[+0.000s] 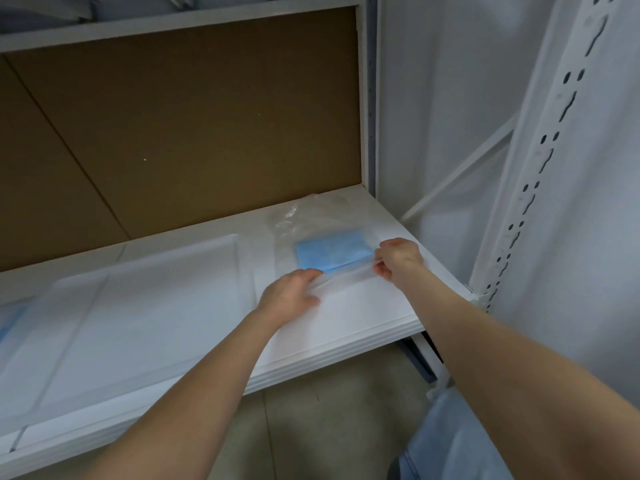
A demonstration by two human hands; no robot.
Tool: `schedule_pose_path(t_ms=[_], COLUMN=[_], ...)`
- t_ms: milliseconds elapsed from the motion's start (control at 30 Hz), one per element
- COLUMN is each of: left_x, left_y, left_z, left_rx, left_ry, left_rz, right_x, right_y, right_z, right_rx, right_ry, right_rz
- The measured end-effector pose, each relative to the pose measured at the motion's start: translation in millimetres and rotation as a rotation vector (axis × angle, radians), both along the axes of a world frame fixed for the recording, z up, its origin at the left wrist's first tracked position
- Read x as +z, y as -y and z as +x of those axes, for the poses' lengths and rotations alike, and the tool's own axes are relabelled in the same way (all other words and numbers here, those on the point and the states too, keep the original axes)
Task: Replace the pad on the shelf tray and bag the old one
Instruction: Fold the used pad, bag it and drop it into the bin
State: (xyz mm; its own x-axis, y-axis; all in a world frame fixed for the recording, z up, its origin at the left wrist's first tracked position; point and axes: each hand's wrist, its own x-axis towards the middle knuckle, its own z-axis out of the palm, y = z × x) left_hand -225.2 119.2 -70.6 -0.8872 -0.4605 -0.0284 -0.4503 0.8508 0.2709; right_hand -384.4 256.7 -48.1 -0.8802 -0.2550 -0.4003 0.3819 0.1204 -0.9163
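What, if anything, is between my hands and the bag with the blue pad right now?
Nothing visible. The left hand and right hand both already pinch the near edge of the clear bag, one at each end. The folded blue pad lies inside it, on the white shelf.

No text, label, brand, number or sign can be read anywhere on the shelf point(363, 306) or around it.

Single head view, looking forward and down over both forearms, close to white shelf point(363, 306) front edge
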Motion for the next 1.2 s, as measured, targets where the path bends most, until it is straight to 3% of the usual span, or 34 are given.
schedule_pose_path(t_ms=[200,300,400,500,633,733,833,933,1067,1200], left_x=[23,42,55,73,96,98,99,85,65,48], left_y=[17,24,29,29,33,41,47,47,45,44], left_z=[-4,-11,-16,-20,-21,-17,-16,-14,0,5], left_rx=[0.135,0.161,0.182,0.206,0.311,0.33,0.336,0.33,0.501,0.542], left_ry=[-0.129,-0.151,-0.193,-0.233,-0.387,-0.311,-0.441,-0.417,-0.605,-0.695], left_rz=[-0.086,-0.082,0.014,0.021,-0.028,0.09,0.257,0.414,0.692,0.876], right_x=[4,7,4,5,21,24,26,21,11,7], right_y=[-12,-19,-21,-12,-4,-4,-3,-3,-6,-11], right_z=[1,4,2,-3,-3,-1,-3,-3,-6,-4], right_rx=[-0.003,0.199,0.384,0.211,0.022,0.053,0.008,0.066,0.044,0.059], right_ry=[-0.283,-0.416,-0.41,-0.48,-0.498,-0.494,-0.487,-0.388,-0.387,-0.38], right_rz=[-0.024,-0.084,-0.043,0.054,-0.048,0.031,0.006,0.018,0.076,-0.1])
